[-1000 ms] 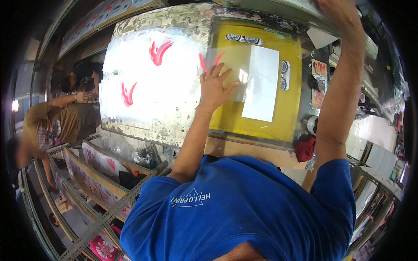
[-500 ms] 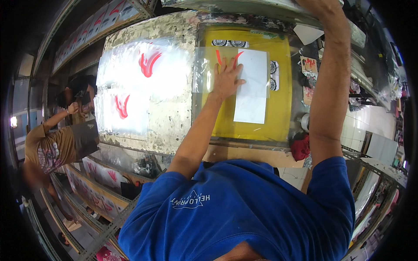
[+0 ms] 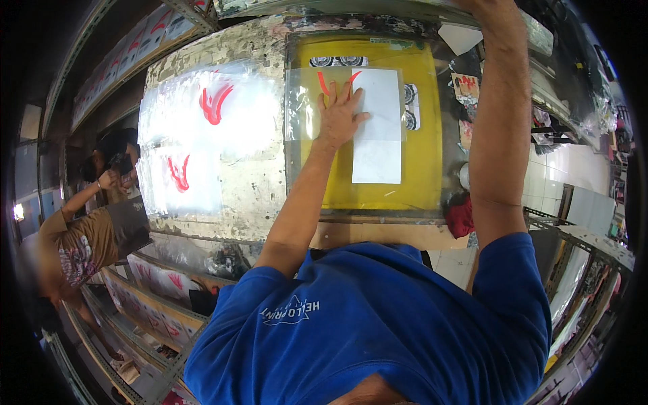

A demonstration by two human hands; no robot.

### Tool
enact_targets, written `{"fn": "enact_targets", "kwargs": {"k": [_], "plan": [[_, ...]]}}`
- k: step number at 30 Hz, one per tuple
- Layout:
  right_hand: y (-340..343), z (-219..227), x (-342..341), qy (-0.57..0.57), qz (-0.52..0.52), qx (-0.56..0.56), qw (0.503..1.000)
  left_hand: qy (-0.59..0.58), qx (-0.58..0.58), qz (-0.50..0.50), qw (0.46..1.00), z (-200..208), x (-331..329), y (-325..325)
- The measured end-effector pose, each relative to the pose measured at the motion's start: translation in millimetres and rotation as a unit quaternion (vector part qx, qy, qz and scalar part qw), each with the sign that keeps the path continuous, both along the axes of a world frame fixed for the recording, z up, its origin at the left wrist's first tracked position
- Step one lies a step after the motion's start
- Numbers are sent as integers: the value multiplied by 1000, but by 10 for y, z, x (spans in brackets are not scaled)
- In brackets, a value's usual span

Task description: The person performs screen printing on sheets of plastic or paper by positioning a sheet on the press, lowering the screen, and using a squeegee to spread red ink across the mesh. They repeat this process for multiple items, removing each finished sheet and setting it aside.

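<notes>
A: Left hand (image 3: 339, 118)?
B: One, fingers spread, grasping nothing; laid on a clear red-marked sheet (image 3: 304, 111), apparently to keep it flat.
A: White paper (image 3: 378, 162)?
B: One, at four o'clock from that hand, partly under the sheet; yellow panel (image 3: 420, 182) beneath, seemingly as level backing.
A: Right hand (image 3: 491, 5)?
B: One, at one o'clock, cropped by the view; grip cannot be told.

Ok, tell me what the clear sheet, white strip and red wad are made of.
Clear sheet: probably glossy plastic film, see-through and catching glare. White strip: likely matte paper or card, opaque and flat. Red wad: seemingly dull fabric, judging by its crumpled folds.
</notes>
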State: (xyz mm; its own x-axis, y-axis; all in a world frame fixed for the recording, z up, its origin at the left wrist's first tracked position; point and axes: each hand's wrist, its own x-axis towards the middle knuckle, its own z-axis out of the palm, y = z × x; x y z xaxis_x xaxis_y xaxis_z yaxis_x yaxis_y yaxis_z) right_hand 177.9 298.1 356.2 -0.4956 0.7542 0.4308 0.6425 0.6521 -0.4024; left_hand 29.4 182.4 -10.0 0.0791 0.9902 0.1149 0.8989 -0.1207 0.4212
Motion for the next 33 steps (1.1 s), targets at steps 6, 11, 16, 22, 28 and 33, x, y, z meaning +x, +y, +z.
{"fn": "enact_targets", "kwargs": {"k": [6,11,16,22,28,33], "plan": [[-152,8,20,19,35,27,999,-29,89,41,995,183,-56,-20],[-317,-316,132,41,7,71,997,-429,243,136,859,1132,-42,-301],[-959,-1073,263,-22,25,124,992,-615,261,166,725,1356,-173,-830],[-1300,-1915,322,-8,15,-51,999,-542,101,241,799,573,-225,-1542],[-1424,-2745,314,-174,48,-73,981,-156,162,240,944,108,-296,-1711],[-1261,-3043,208,-170,11,-91,981,-117,135,263,948,85,-286,-1757]]}}
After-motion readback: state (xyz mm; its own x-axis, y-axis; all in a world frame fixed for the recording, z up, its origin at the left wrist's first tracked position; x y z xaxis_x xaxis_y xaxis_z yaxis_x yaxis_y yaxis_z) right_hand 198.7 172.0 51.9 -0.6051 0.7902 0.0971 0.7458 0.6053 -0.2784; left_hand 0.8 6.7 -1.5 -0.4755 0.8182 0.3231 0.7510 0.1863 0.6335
